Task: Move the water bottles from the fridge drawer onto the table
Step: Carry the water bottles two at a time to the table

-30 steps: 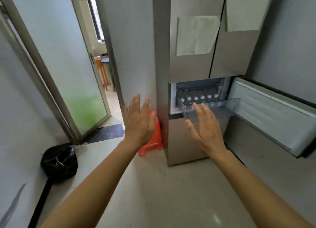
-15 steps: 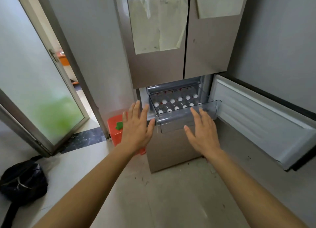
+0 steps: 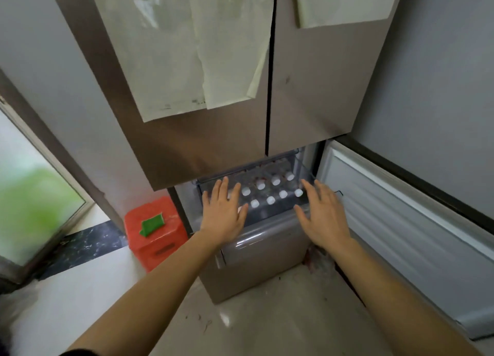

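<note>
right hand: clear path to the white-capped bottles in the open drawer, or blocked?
Probably yes. The right hand is open and empty, hovering at the right end of the pulled-out drawer. The bottles stand upright, caps exposed, with nothing over them; the swung-open fridge door sits clear to the right.

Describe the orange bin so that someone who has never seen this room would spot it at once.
Start at the tall brown fridge with papers on its doors. On the floor against its lower left side stands the orange bin, left of the left hand. It is the only bright orange thing, with a green scrap on its lid.
</note>
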A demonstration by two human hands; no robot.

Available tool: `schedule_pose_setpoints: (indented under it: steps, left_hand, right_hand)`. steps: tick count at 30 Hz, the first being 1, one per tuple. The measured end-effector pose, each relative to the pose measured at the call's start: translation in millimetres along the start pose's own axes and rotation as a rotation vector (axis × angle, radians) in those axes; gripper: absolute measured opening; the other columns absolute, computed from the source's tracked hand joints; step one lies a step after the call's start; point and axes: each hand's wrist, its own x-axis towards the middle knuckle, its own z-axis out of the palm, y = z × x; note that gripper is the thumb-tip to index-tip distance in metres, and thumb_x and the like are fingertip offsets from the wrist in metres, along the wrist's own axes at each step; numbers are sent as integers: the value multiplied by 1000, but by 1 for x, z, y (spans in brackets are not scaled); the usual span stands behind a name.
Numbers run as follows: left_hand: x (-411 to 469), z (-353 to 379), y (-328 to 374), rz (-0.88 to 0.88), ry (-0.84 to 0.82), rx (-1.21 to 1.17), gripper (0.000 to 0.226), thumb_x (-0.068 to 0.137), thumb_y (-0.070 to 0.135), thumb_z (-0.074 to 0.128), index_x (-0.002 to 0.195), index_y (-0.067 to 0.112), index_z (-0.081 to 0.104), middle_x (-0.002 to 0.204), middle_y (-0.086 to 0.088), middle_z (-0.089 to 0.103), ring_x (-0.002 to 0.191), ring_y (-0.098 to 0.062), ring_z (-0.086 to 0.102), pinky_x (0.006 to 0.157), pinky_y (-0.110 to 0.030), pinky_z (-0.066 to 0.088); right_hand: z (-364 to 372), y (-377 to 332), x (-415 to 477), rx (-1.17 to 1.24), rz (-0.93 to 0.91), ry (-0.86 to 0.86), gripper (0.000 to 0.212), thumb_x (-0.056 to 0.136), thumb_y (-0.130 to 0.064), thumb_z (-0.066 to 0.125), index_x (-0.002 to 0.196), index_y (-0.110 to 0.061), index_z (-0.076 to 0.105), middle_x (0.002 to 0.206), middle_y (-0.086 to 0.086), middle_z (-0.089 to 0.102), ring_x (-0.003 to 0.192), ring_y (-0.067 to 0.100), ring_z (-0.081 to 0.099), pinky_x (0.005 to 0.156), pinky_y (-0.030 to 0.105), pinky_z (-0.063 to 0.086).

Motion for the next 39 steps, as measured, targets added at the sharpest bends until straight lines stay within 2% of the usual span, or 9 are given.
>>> schedule_pose_setpoints:
  steps: [6, 13, 16, 20, 23, 27, 29, 33, 39]
  left_hand:
    - [66, 40, 10, -63, -32, 7, 64, 102, 51, 30, 157, 22, 15, 164, -12, 10, 151, -31, 6, 121, -56, 8]
    - [108, 90, 13, -377, -80, -61, 70, 96, 53, 46, 153, 19, 25, 159, -17, 23, 146, -39, 20, 117, -57, 22]
    - [120, 105, 12, -510, -55, -262, 82, 94, 55, 53, 156, 18, 14, 162, -15, 15, 148, -37, 16, 116, -53, 24]
    - [121, 126, 12, -711, -21, -661, 100, 76, 72, 56, 154, 27, 11, 160, -8, 22, 143, -35, 31, 114, -55, 33]
    - [133, 138, 4, -745, -43, -729, 102, 73, 74, 59, 153, 37, 6, 161, -5, 22, 143, -32, 33, 115, -55, 33]
    - [160, 145, -10, -836, 61, -914, 113, 64, 77, 68, 151, 26, 18, 153, -5, 40, 133, -30, 46, 111, -45, 40]
    - [175, 144, -13, -851, 48, -892, 101, 79, 63, 69, 153, 22, 15, 152, -9, 43, 124, -33, 55, 100, -39, 47]
    - [189, 153, -18, -938, 97, -788, 75, 92, 36, 67, 151, 14, 25, 145, -10, 51, 121, -36, 57, 93, -35, 46]
    - [174, 162, -22, -1017, 52, -944, 37, 90, 15, 64, 124, 12, 49, 119, -12, 62, 110, -35, 61, 97, -48, 53]
  right_hand:
    - [34, 46, 74, -7, -15, -95, 65, 96, -45, 53, 152, -21, 31, 152, 18, 38, 141, 37, 35, 110, 51, 38]
    - [90, 78, 166, 132, -159, -345, 61, 94, -39, 57, 149, -21, 35, 148, 15, 42, 129, 38, 46, 94, 48, 50]
    - [115, 83, 199, 243, -124, -465, 61, 93, -42, 59, 146, -23, 37, 143, 16, 47, 124, 40, 51, 90, 48, 52]
    - [150, 85, 216, 359, -38, -593, 74, 89, -43, 66, 150, -19, 31, 141, 15, 52, 120, 37, 55, 84, 37, 49]
    - [172, 83, 223, 480, -21, -633, 93, 86, -40, 71, 156, -21, 14, 151, 10, 42, 131, 34, 48, 96, 39, 48]
    - [188, 70, 231, 590, 115, -647, 99, 89, -48, 67, 157, -32, -3, 160, 8, 30, 140, 33, 39, 110, 44, 40]
    - [194, 64, 236, 568, 157, -629, 88, 93, -50, 60, 156, -34, 1, 157, 9, 34, 134, 34, 45, 102, 41, 44]
    - [205, 64, 241, 616, 250, -599, 71, 99, -17, 55, 155, -34, 14, 127, 17, 56, 97, 36, 62, 82, 46, 55]
    - [202, 83, 228, 781, 509, -769, 76, 85, -26, 64, 146, -27, 19, 130, 5, 49, 113, 26, 58, 90, 47, 57]
